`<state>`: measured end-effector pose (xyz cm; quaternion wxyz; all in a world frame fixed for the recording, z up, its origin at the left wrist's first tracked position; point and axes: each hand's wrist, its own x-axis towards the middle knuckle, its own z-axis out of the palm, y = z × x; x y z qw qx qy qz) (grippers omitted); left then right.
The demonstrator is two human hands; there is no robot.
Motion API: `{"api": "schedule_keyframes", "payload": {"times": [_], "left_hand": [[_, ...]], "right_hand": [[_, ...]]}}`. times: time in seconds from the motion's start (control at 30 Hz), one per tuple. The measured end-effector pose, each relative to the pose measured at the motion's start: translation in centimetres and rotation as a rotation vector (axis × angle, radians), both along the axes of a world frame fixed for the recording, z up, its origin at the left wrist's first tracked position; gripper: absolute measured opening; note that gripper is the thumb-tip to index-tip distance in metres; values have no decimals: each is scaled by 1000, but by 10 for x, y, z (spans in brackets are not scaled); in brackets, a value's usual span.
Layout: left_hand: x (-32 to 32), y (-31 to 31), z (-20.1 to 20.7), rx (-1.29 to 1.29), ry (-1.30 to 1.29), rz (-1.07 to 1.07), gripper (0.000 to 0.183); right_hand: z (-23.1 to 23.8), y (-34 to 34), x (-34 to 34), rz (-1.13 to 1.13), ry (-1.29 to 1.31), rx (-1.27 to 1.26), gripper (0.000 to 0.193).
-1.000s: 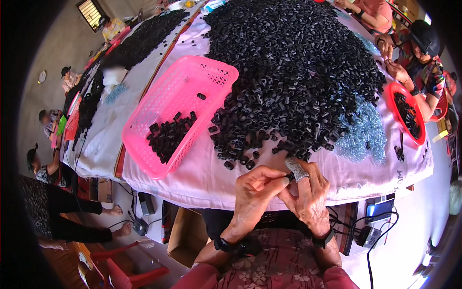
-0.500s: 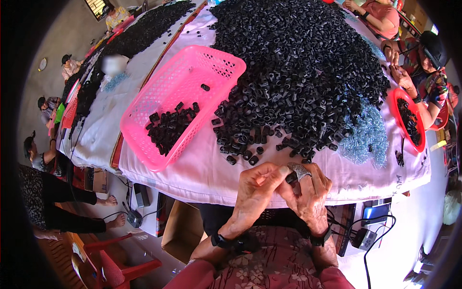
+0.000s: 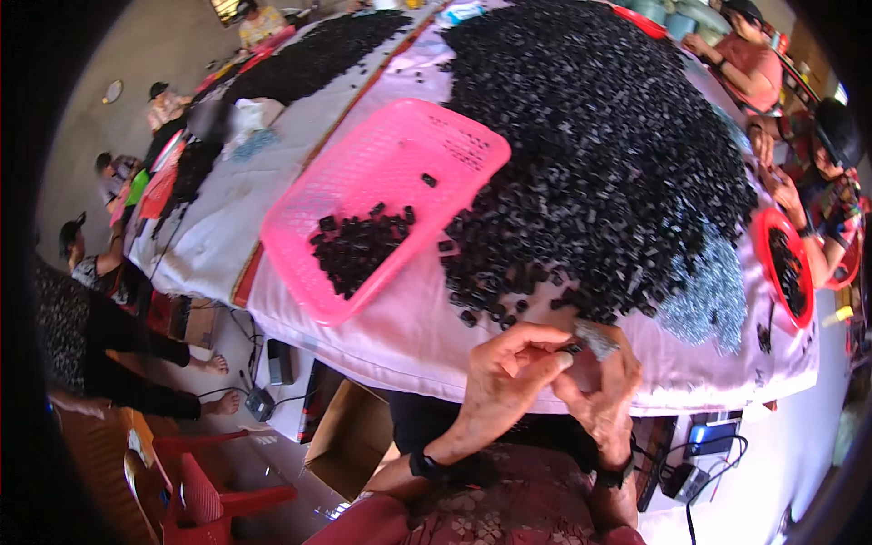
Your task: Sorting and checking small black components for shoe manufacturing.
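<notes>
Black pieces (image 3: 359, 254) are gathered in a pink basket (image 3: 400, 168) on the worktop (image 3: 409, 318). By the left hand (image 3: 504, 377), one small black piece (image 3: 571, 348) is pinched between close-set fingers; whether it is also gripped by the right hand (image 3: 607, 391) cannot be told. Bluish strands (image 3: 704, 295) are piled farther right.

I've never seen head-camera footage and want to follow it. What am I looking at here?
There's no machine: these are a person's own hands, seen from above by a wide fisheye camera worn on the head, which bends straight edges. The left hand pinches a small black piece between thumb and finger; the right hand, wearing a grey finger cover, is close beside it. On the pale cloth lie a big black heap, a pink basket and bluish, clear-looking bits.
</notes>
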<state>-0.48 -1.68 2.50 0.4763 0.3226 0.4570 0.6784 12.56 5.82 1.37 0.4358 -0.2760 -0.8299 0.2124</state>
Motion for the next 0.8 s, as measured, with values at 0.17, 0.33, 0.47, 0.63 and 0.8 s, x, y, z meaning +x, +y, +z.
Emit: {"api": "schedule_keyframes", "payload": {"times": [0.17,0.33,0.47,0.63,0.8], "left_hand": [[-34,-4,30,130,622,492,20],[-108,3,47,65,911,953,16],[-90,2,58,64,798,868,16],[-55,13,21,-84,804,301,16],[-37,21,10,-48,1307,310,21]], "right_hand": [[-1,-2,3,-43,85,-245,30],[-3,-1,-2,-40,182,-259,24],[7,-2,2,-83,126,-357,20],[-7,1,13,-139,211,-511,19],[-6,9,37,-321,354,-513,19]]}}
